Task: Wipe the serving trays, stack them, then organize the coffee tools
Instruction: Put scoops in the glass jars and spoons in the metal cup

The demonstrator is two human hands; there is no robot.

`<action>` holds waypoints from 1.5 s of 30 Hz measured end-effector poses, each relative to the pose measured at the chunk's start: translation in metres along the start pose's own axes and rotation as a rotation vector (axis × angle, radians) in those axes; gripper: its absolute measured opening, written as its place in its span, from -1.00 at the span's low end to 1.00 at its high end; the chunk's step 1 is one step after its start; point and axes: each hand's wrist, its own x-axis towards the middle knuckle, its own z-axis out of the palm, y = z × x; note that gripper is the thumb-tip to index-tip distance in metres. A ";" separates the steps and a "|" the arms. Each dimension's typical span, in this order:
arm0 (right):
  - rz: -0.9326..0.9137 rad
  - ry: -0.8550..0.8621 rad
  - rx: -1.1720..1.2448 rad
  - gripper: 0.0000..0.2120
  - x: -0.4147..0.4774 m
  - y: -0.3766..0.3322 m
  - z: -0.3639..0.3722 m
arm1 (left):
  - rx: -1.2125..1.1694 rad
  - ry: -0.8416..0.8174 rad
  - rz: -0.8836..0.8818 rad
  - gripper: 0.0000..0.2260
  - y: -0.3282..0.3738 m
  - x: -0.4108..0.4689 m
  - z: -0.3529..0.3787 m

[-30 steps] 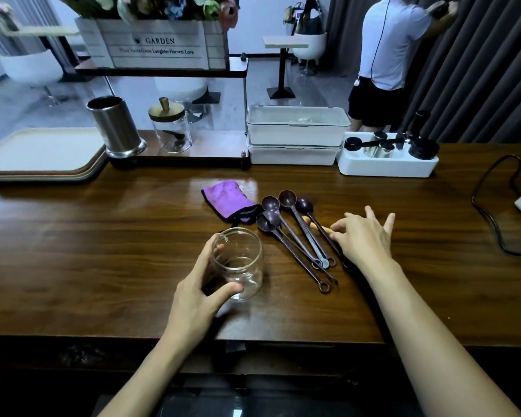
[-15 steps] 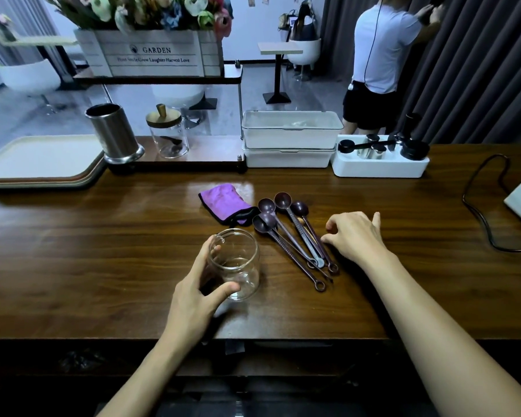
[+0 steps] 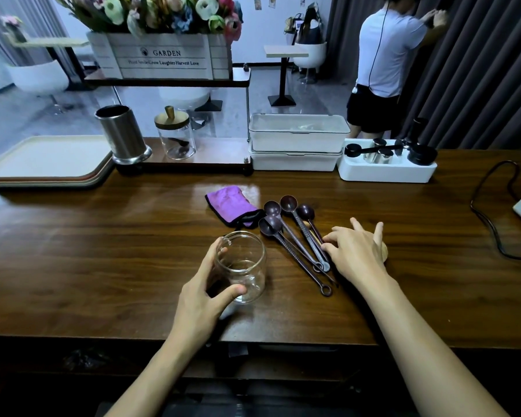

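Several dark brown long-handled coffee spoons (image 3: 270, 224) lie fanned near the wooden counter's (image 3: 103, 251) front edge, bowls toward a folded purple cloth (image 3: 229, 206). The right hand (image 3: 355, 254), fingers loosely spread, touches their handles with its fingertips. The left hand (image 3: 202, 296) curls around an upright clear glass jar (image 3: 244, 266) just beside them.

White wooden planter box (image 3: 163, 57), far beyond the left grip (image 3: 199, 299), reads "GARDEN" above "Plant Smile·Grow Laughter·Harvest Love".
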 end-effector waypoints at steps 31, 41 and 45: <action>0.072 0.156 0.115 -0.88 -0.027 -0.004 0.020 | -0.023 -0.021 0.001 -0.14 -0.002 0.001 0.001; 0.074 0.259 0.102 -0.92 -0.026 -0.009 0.032 | -0.013 -0.011 0.002 -0.11 -0.005 0.001 -0.001; 0.080 0.285 0.125 -0.95 -0.026 -0.008 0.033 | -0.011 -0.017 -0.006 -0.12 -0.007 0.001 -0.001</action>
